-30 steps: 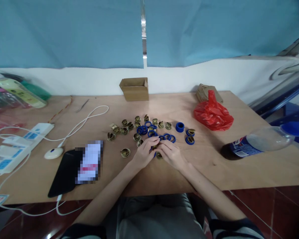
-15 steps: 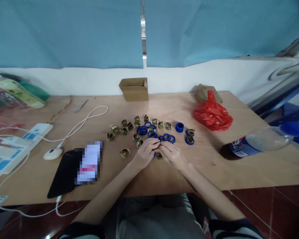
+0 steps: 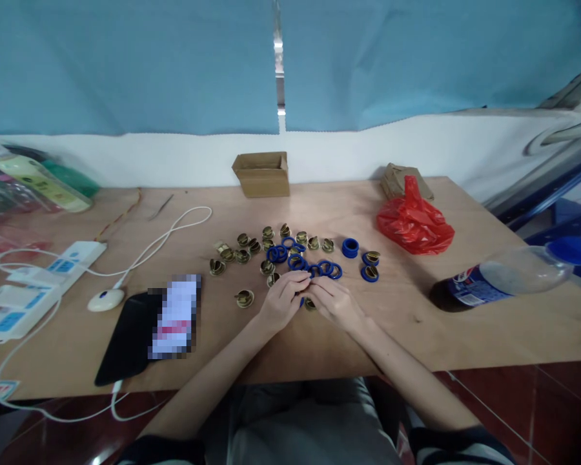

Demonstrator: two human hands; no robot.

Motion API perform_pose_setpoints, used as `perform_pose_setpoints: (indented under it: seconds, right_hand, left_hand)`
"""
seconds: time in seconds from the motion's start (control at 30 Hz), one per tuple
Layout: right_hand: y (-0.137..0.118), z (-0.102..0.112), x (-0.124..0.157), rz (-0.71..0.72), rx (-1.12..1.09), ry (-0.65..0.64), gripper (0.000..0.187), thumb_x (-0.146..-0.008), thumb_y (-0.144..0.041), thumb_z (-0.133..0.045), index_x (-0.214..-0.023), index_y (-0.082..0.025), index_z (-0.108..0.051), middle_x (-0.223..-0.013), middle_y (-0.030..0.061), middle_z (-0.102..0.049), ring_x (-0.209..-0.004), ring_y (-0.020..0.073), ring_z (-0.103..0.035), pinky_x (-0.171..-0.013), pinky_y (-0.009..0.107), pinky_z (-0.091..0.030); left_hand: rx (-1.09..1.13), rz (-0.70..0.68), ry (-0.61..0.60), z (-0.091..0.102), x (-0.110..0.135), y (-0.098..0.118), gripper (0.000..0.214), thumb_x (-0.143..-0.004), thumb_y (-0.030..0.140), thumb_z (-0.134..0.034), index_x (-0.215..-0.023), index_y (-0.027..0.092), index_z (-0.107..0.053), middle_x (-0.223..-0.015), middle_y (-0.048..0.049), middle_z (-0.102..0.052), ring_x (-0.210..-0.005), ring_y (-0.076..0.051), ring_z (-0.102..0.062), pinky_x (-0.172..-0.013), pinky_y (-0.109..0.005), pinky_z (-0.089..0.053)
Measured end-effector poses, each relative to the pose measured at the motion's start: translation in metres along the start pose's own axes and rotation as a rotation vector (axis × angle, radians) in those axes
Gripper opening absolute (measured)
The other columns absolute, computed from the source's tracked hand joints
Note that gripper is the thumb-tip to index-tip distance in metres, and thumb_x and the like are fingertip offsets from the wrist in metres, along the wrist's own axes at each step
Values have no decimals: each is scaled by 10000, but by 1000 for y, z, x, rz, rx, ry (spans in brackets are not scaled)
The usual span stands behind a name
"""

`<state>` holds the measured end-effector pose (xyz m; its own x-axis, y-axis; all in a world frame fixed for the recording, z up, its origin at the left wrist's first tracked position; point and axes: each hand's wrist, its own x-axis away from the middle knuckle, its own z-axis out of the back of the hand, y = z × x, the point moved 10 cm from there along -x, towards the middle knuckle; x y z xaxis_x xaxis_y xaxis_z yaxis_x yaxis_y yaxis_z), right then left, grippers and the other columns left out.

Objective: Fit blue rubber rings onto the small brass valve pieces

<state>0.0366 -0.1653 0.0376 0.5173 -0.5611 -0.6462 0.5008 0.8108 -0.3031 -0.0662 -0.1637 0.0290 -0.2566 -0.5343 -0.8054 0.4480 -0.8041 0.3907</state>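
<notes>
My left hand (image 3: 286,298) and my right hand (image 3: 336,300) meet fingertip to fingertip above the near part of the table. Both are closed in a pinch, and whatever lies between the fingers is too small and covered to make out. Just beyond them lie several loose blue rings (image 3: 297,261). Several round brass-coloured metal pieces with raised flaps (image 3: 243,256) are scattered behind and to the left. Another metal piece (image 3: 310,303) shows partly under my right hand. On the right, two metal pieces (image 3: 370,272) sit on blue rings, near a stack of blue rings (image 3: 350,247).
An open cardboard box (image 3: 264,177) stands at the back. To the right are a red plastic bag (image 3: 414,223) and a bottle (image 3: 503,278) lying on its side. A phone (image 3: 177,316), a white power strip (image 3: 48,290) and cables occupy the left.
The view has shifted very slightly. Both hands stay pinched together in the same place, and the rings and metal pieces lie as before.
</notes>
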Motion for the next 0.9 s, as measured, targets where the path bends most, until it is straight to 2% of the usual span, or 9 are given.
perform_pose_setpoints:
  seconds: [0.23, 0.37, 0.43, 0.57, 0.8, 0.9]
  right_hand:
    - [1, 0, 1, 21, -13, 5, 234, -1009, -165, -476, -979, -172, -708, -920, 92, -713, -844, 197, -683, -786, 331, -592]
    - [3, 0, -1, -3, -81, -9, 215, -1013, -181, -487, -1019, -190, -702, -967, 88, -713, -889, 195, -686, -815, 325, -583]
    - [9, 1, -4, -78, -164, 5, 177, -1009, -197, -512, -1042, -196, -686, -965, 77, -710, -884, 185, -684, -816, 311, -577]
    - [24, 3, -9, -285, -330, 45, 126, -963, -285, -623, -1059, -205, -640, -837, 24, -678, -723, 156, -645, -684, 274, -558]
    - [51, -5, -1, -576, -580, 62, 158, -928, -356, -626, -913, -209, -571, -740, -12, -586, -630, 123, -552, -565, 230, -471]
    - [53, -16, 2, -624, -642, -30, 250, -954, -386, -584, -792, -200, -544, -660, -39, -500, -564, 101, -465, -501, 216, -373]
  left_hand:
    - [-23, -11, 8, 1, 0, 0, 267, -885, 45, -596, -1103, 196, -622, -1097, -88, -735, -1059, -198, -714, -913, -383, -624]
    - [-26, 52, 45, 4, 0, -7, 272, -867, 88, -642, -1114, 200, -623, -1087, -87, -739, -1026, -199, -725, -889, -375, -627]
    - [-36, 118, 74, 8, 0, -15, 293, -843, 134, -691, -1119, 197, -617, -1066, -84, -740, -1002, -202, -733, -864, -363, -631]
    - [-54, 210, 114, 11, 1, -25, 320, -809, 217, -749, -1097, 198, -609, -1017, -63, -739, -966, -204, -741, -832, -357, -633]
    - [-41, 144, 79, 2, 2, -13, 297, -855, 230, -734, -1121, 187, -610, -1031, -79, -732, -962, -184, -738, -833, -319, -624]
    - [-29, 125, 93, 5, 0, -11, 315, -856, 186, -726, -1145, 182, -601, -1048, -88, -733, -981, -188, -739, -844, -325, -626]
